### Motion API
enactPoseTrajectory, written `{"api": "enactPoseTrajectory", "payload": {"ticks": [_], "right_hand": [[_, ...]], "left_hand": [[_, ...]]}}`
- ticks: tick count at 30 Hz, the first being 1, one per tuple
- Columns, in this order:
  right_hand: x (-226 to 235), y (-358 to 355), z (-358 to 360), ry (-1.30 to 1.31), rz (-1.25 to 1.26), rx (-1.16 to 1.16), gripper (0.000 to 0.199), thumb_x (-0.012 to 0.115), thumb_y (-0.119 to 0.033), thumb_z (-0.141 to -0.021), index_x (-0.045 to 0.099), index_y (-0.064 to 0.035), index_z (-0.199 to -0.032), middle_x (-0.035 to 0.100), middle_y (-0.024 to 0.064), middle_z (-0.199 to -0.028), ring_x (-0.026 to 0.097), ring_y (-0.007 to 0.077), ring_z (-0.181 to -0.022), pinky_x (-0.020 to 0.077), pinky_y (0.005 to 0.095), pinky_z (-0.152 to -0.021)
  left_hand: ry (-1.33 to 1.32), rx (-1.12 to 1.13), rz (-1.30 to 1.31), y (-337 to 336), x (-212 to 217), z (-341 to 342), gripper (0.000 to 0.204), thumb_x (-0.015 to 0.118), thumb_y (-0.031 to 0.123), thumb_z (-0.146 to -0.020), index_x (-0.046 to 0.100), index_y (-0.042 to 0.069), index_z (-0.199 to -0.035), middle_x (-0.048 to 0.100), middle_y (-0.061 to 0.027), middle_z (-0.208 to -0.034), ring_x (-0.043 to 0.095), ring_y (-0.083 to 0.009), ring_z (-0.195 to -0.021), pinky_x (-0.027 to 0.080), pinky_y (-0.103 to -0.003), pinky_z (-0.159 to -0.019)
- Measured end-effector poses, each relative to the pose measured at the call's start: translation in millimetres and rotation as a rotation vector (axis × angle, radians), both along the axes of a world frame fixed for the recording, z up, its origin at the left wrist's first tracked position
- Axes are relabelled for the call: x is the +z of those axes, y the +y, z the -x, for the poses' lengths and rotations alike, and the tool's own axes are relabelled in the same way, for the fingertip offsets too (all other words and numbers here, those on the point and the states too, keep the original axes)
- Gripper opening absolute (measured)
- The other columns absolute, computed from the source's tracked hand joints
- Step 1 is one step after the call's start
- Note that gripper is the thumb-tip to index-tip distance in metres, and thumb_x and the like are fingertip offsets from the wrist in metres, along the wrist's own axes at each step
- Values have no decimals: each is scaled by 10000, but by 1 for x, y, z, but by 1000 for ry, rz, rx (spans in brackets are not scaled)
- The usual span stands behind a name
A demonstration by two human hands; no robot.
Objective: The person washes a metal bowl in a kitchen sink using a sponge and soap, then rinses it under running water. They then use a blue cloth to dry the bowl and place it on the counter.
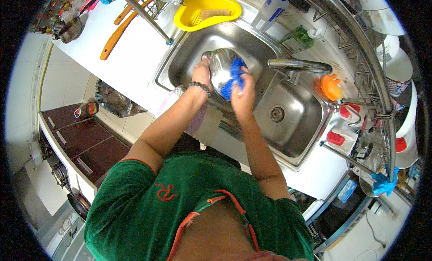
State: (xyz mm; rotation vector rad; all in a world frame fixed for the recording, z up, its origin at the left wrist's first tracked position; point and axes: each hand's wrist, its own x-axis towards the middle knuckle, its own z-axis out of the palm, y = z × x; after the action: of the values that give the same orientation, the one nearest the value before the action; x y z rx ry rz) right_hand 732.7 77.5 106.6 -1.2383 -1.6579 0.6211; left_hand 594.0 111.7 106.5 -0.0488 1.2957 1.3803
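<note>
The left hand (201, 74) is gripping the rim of a steel bowl (222, 67) over the sink (297, 121). The right hand (243, 96) is closing around a blue scrubber (234, 74), pressing it inside the bowl.

A steel bowl (223, 68) sits over the sink (297, 126), held between the left hand (201, 74) at its left rim and the right hand (243, 95) at its right, which presses a scrubbing cloth (234, 76) inside it. The faucet (299, 65) reaches in from the right. A colander (204, 9) lies beyond the sink, wooden utensils (120, 29) far left on the counter (130, 58).
</note>
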Motion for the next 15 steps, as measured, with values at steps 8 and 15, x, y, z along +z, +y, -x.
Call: {"api": "enactPoseTrajectory", "payload": {"ticks": [8, 15], "right_hand": [[11, 66, -5, 8, 610, -67, 274, 495, -134, -779, 470, 1, -1017, 577, 215, -835, 568, 373, -785, 436, 432, -719], [-20, -13, -31, -2, 365, -97, 308, 513, 66, -700, 439, -43, -979, 532, 158, -1025, 534, 266, -945, 411, 355, -830]], "left_hand": [[138, -148, -72, 2, -4, -2, 308, 463, 286, -894, 568, -2, -857, 598, -79, -742, 570, -171, -617, 468, -311, -575], [174, -219, -124, 17, -7, -12, 278, 495, 261, -885, 585, 5, -826, 585, -40, -676, 507, -124, -519, 425, -283, -509]]}}
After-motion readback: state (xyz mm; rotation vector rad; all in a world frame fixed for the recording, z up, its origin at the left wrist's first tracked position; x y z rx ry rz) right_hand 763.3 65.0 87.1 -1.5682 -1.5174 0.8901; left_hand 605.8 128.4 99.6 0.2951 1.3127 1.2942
